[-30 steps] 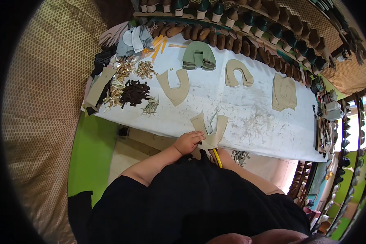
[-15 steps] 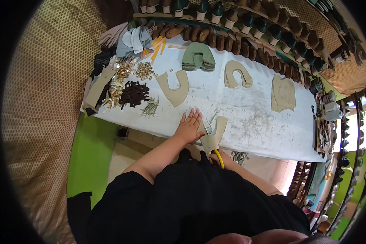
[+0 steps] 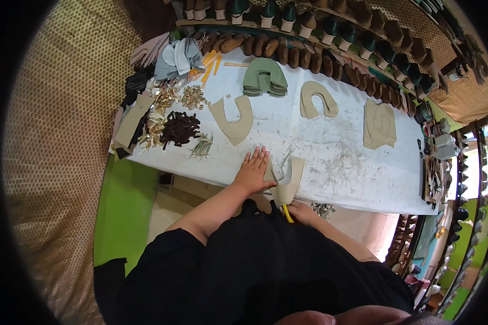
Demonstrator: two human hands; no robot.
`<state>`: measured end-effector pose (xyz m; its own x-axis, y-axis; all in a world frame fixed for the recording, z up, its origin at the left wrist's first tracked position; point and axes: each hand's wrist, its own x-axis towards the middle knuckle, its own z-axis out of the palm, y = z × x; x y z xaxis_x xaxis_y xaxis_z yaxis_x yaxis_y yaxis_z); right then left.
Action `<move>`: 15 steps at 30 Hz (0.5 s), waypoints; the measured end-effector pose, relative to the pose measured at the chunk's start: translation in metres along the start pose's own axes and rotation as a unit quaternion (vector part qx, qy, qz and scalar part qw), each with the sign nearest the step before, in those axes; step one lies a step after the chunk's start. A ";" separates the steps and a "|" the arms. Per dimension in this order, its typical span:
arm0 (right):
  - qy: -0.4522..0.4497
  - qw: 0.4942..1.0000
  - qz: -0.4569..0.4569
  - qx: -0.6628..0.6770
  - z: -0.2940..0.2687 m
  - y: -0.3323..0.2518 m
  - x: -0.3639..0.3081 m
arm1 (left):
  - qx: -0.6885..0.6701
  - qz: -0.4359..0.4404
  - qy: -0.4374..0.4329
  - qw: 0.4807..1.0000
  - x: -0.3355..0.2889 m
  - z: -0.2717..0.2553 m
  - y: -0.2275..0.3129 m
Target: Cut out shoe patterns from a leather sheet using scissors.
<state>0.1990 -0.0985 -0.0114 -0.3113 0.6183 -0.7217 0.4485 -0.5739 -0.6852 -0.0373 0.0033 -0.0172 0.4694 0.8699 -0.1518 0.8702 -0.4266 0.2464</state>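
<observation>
My left hand (image 3: 250, 176) lies flat at the table's near edge, fingers spread. Its thumb rests on the left arm of a beige U-shaped piece (image 3: 293, 181) of sheet material. Just below the piece's curve, my right hand (image 3: 305, 212) grips yellow-handled scissors (image 3: 288, 214). The piece covers the middle of the scissors, and what looks like a blade shows inside the U. Thin trimmed strips (image 3: 289, 154) lie just beyond it. Farther left rests another beige U-shaped piece (image 3: 234, 127), touched by neither hand.
Stacks of green U-shaped pieces (image 3: 264, 70), beige U-shaped pieces (image 3: 309, 103) and flat beige pieces (image 3: 379, 130) lie across the white table (image 3: 352, 184). Dark brown scraps (image 3: 180, 129), gold bits (image 3: 194, 97) and thin offcuts (image 3: 201, 146) sit left. Shoe lasts (image 3: 305, 58) line the back.
My right hand and the scissors handle have shifted slightly; less of the yellow handle shows now. The left hand stays flat on the table beside the piece.
</observation>
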 end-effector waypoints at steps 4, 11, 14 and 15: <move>0.012 0.994 0.060 -0.091 -0.003 -0.033 -0.016 | -0.032 -0.010 0.012 0.999 -0.002 0.003 -0.004; 0.077 0.977 -0.022 -0.196 0.010 0.039 0.026 | -0.016 -0.012 -0.005 1.000 0.000 -0.002 -0.001; 0.067 0.984 -0.078 -0.144 0.010 0.050 0.032 | -0.015 -0.011 -0.016 1.000 0.001 -0.006 -0.001; 0.030 0.992 -0.094 -0.074 0.010 0.049 0.033 | -0.014 -0.010 -0.019 1.000 0.001 -0.006 -0.001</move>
<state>0.2026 -0.1114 -0.0692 -0.3526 0.7402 -0.5725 0.5074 -0.3628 -0.7816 -0.0388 0.0061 -0.0123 0.4577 0.8680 -0.1929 0.8752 -0.4014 0.2701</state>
